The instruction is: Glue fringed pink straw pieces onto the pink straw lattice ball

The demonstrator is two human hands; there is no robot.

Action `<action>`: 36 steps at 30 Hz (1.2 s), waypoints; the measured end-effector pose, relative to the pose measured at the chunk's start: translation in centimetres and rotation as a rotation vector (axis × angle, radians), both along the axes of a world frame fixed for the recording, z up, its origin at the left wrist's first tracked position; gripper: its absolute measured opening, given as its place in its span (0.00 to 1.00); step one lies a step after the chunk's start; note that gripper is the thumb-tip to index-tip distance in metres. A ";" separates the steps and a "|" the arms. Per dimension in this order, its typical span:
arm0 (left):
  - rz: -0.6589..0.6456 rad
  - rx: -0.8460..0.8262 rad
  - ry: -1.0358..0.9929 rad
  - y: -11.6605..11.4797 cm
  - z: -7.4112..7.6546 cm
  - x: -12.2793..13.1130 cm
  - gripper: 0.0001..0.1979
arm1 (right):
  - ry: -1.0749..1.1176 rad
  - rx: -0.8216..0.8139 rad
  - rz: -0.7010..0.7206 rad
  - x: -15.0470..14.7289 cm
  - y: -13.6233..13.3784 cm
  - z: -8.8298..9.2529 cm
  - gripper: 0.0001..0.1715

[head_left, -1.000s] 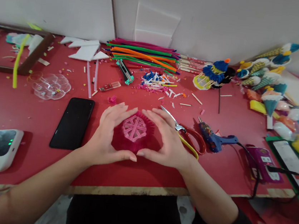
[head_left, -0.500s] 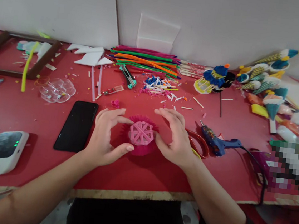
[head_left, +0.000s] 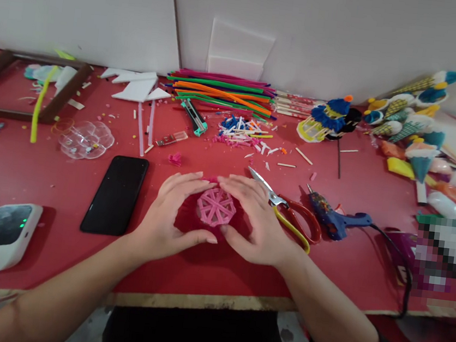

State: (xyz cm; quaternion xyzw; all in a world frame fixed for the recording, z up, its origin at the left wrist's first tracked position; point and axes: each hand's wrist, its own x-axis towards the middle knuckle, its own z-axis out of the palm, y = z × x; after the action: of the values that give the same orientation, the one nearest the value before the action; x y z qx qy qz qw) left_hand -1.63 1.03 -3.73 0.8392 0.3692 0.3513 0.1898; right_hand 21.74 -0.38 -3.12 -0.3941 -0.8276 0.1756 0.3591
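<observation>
A pink craft piece (head_left: pixel 216 207) stands on the red table, with a spoked, wheel-like top and a deeper pink ruffled part below. Its left side is cupped by my left hand (head_left: pixel 167 213), fingers curved around the far edge and thumb along the near edge. From the right, my right hand (head_left: pixel 256 221) curves round it the same way, so the fingertips of both hands almost meet. Much of the ruffle is hidden by my hands. Just beyond my right hand lie scissors (head_left: pixel 277 199) with red and yellow handles.
A blue glue gun (head_left: pixel 332 218) with a cord lies on the right, a black phone (head_left: pixel 116 195) on the left. Behind are pipe cleaners (head_left: pixel 220 90), a box cutter (head_left: pixel 193 116) and coloured scraps (head_left: pixel 241 128). A white device (head_left: pixel 2 238) sits near the left front edge.
Both hands have closed in around the pink craft piece from its two sides. More of the scissors, blades included, now shows beside my right hand.
</observation>
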 end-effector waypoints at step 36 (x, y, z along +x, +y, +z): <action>0.191 -0.016 -0.025 -0.4 0.9 -0.5 0.30 | 0.123 0.016 -0.072 0.0 -0.1 0.3 0.36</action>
State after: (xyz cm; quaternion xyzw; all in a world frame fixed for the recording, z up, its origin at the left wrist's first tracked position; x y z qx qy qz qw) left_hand -2.17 0.64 -2.85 0.7940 0.4481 0.3753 0.1669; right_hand 21.76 -0.51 -2.87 -0.4090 -0.7908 0.1798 0.4185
